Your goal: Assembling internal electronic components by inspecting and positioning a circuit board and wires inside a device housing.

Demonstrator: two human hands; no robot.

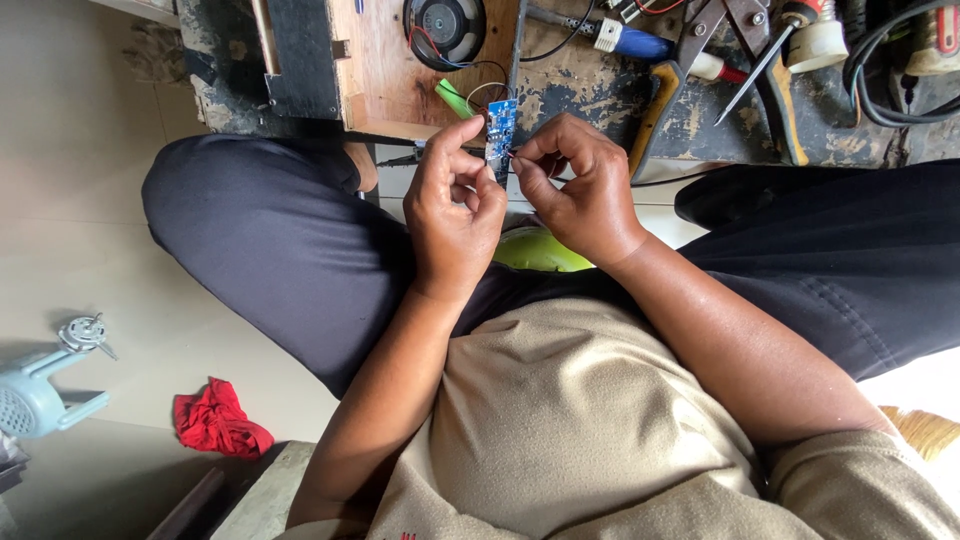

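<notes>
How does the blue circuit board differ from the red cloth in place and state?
The blue circuit board is stiff, flat and pinched between the left hand and right hand; the red cloth is soft, crumpled and untouched on the floor. Both are small.

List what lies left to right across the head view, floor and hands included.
Pale blue fan part → red cloth → left hand → small blue circuit board → right hand → pliers

You're wearing a loose beige short-sleeved shirt (570, 420) — softly creased across the front — and dark navy trousers (270, 240). Both forearms are bare, and neither your left hand (455, 205) nor your right hand (585, 195) is gloved.
</notes>
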